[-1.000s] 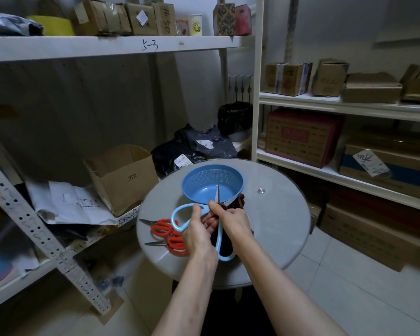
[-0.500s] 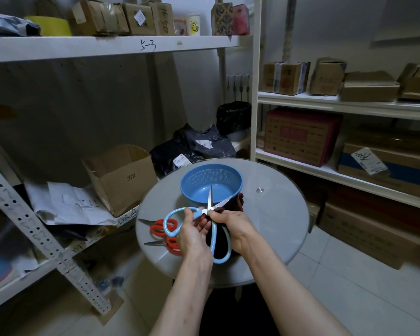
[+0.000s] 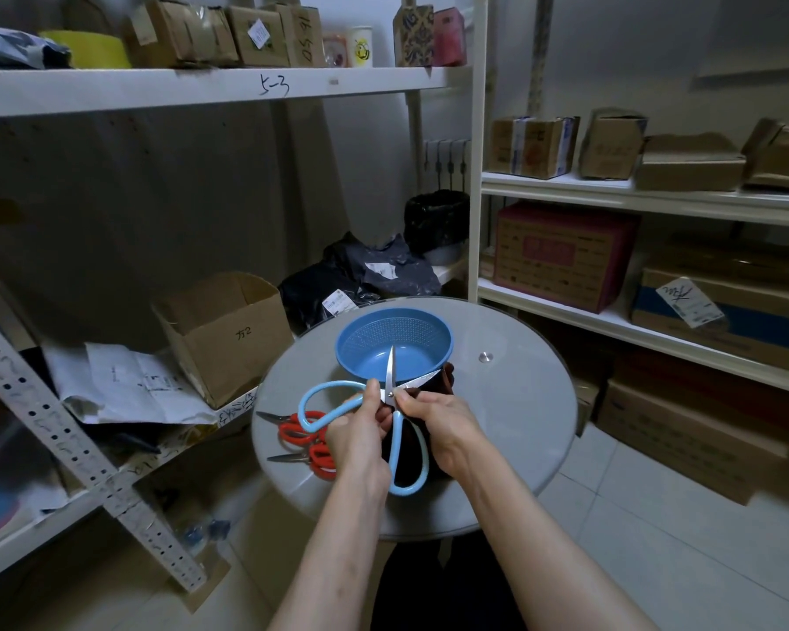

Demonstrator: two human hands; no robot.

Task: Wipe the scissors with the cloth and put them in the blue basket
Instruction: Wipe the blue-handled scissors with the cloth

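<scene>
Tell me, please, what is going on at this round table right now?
A person is wiping blue-handled scissors above the round glass table. The left hand grips them by the handle near the pivot, with the blades spread open. The right hand holds the dark cloth against them at the pivot. The blue basket just behind is empty, so no scissors have gone in yet. Two pairs of red-handled scissors lie on the table to the left, untouched.

white shelves point(image 3: 201, 91) both sides | grey wall point(image 3: 611, 47) | pale tiled floor point(image 3: 657, 539) | round grey table point(image 3: 520, 425) | dim light
</scene>
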